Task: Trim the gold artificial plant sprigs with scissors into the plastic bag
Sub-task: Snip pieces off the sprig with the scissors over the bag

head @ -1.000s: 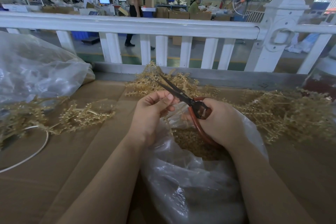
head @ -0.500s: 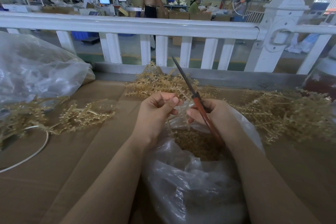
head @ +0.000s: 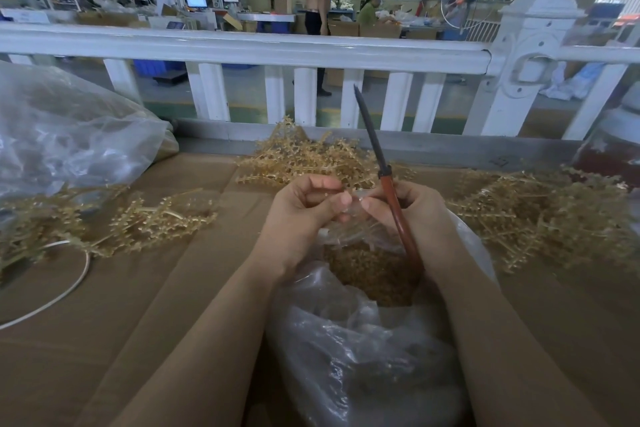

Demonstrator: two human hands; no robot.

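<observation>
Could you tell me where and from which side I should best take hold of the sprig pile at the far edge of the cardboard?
Judging from its pose, pinch the sprig pile by the tall sprig standing up at its back, coming from above. It rises free of the tangle, while the low branches interlock. The scissors in the right hand point up just right of it, so approach from the left.

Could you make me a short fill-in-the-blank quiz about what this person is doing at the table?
1. The scissors are held in the ____ hand.
2. Their blades are ____, pointing up toward the white fence.
3. The bag between the arms holds ____ trimmings.
4. The left hand meets the right above the ____.

Missing words: right; closed; gold; bag
</observation>
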